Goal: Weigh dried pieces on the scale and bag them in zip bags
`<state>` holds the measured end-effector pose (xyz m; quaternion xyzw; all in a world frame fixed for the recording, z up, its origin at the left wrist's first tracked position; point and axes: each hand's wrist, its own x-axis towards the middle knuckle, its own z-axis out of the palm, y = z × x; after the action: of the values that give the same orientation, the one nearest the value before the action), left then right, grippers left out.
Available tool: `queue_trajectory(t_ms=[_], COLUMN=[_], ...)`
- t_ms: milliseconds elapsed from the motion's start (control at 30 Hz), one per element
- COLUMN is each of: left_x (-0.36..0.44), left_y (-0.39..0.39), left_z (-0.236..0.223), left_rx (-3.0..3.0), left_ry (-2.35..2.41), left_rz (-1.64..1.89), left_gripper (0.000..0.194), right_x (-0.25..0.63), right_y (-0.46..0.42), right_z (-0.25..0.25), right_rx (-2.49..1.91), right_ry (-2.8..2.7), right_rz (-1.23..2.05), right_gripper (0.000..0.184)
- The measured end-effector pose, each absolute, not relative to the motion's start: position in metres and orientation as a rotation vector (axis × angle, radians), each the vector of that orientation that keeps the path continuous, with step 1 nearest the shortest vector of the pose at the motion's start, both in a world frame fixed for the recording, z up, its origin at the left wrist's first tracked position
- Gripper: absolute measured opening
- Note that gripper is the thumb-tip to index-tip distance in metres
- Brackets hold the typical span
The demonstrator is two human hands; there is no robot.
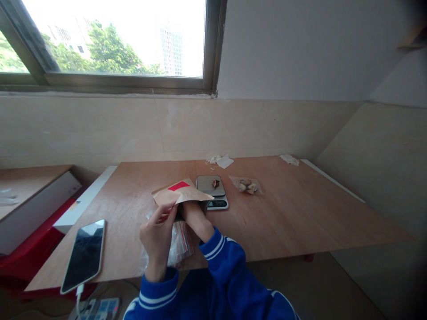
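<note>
A brown paper bag (pixel 195 194) with a red label lies tilted over the table, its mouth towards me. My left hand (pixel 160 229) pinches the edge of its opening. My right hand (pixel 196 218) reaches inside the bag, so its fingers are hidden. Just behind the bag is a small digital scale (pixel 204 181) with a little brownish dried piece (pixel 215 183) on its plate. To the scale's right sits a clear plastic bag (pixel 247 185) holding several light brown pieces. Under my wrists lies a pile of clear zip bags (pixel 182 243) with red strips.
A phone or tablet (pixel 85 253) with a white cable lies at the table's left front edge. White paper scraps (pixel 225 161) and a crumpled wrapper (pixel 289 160) lie along the back. A power strip (pixel 103 308) is below the front edge. A wall stands behind the wooden table (pixel 300 213).
</note>
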<state>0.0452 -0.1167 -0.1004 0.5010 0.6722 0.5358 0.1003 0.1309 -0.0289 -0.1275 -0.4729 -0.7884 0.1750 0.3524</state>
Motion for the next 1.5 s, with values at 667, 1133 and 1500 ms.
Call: queue_trajectory(t_ms=[667,1133,1500], left_x=[0.036,0.022,0.017], left_y=[-0.110,-0.115,-0.114], left_z=[-0.096,-0.098,-0.100], left_rx=[1.427,1.360,1.373], left_ry=[2.087,2.070,1.970], left_rz=[1.589,1.603,1.608], left_gripper=[0.023,0.034,0.042], right_x=[0.192,0.254,0.239], right_y=[-0.110,-0.043,0.031], right_z=[-0.090,-0.147,-0.194], right_rx=[-0.902,-1.152,-1.460], right_ry=[-1.757,-1.682,-1.942], right_rz=[0.279,0.113,-0.041], right_gripper=[0.015,0.018,0.019])
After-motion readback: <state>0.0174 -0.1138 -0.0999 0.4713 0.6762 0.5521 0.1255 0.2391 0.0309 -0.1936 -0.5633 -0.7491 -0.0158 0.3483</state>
